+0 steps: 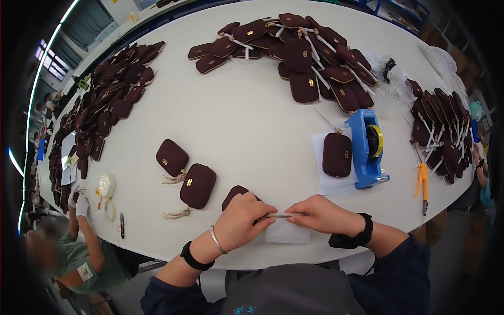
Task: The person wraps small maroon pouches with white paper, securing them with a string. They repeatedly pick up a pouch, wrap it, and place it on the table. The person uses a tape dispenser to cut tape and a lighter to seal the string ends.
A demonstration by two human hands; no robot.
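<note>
My left hand (pixel 240 218) and my right hand (pixel 326 214) pinch the two ends of a thin pale strip (pixel 286 214), held level between them. Whether it is cord or rolled paper I cannot tell. Below it a white paper sheet (pixel 287 233) lies on the table. Partly hidden behind my left hand is a dark maroon pouch (pixel 237 194). Further left lie a maroon zip pouch (pixel 198 185) and another pouch (pixel 172 156), each with a knotted beige cord. To the right, a single pouch (pixel 336 155) rests on white paper beside a blue tape dispenser (pixel 362 152).
Maroon pouches with white-wrapped straps form a far pile (pixel 299 55) and a right pile (pixel 441 131); a long pile (pixel 105 100) runs along the left. An orange-handled tool (pixel 421 181) lies near the right edge. At left are scissors (pixel 122 224), tape rolls (pixel 106 185) and a co-worker's gloved hands (pixel 81 202).
</note>
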